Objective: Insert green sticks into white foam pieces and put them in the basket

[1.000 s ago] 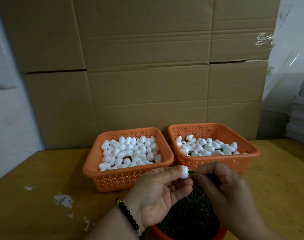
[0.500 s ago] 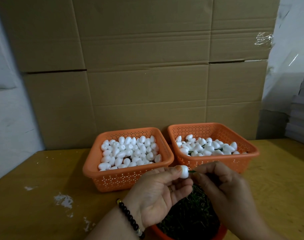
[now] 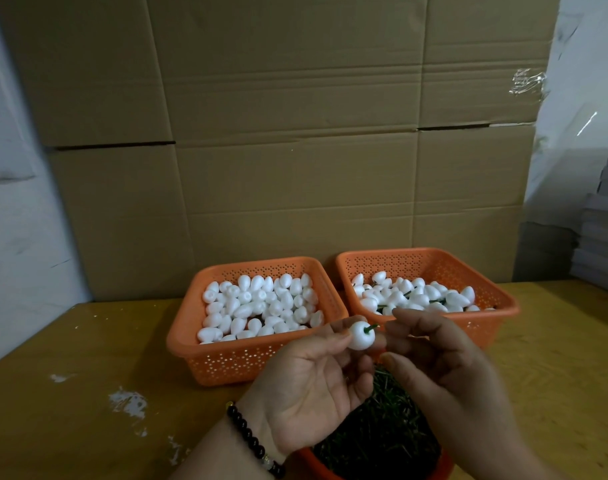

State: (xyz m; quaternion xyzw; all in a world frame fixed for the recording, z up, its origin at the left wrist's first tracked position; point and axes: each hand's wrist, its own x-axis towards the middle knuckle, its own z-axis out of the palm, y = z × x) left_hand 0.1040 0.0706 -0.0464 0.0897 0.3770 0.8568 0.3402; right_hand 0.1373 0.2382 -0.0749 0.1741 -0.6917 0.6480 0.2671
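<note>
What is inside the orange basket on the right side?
The right basket holds white foam pieces, some with green sticks showing. Its front wall and the top pieces hide whatever lies deeper.

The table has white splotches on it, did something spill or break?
Nothing looks spilled or broken. The splotches on the table look like worn or scraped patches, not foam. The foam pieces sit inside both orange baskets, and the left hand holds one foam piece with a green stick in it.

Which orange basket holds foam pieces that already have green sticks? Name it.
The orange perforated plastic basket on the right: green sticks show among its white foam pieces. The left orange basket holds only plain white pieces.
</note>
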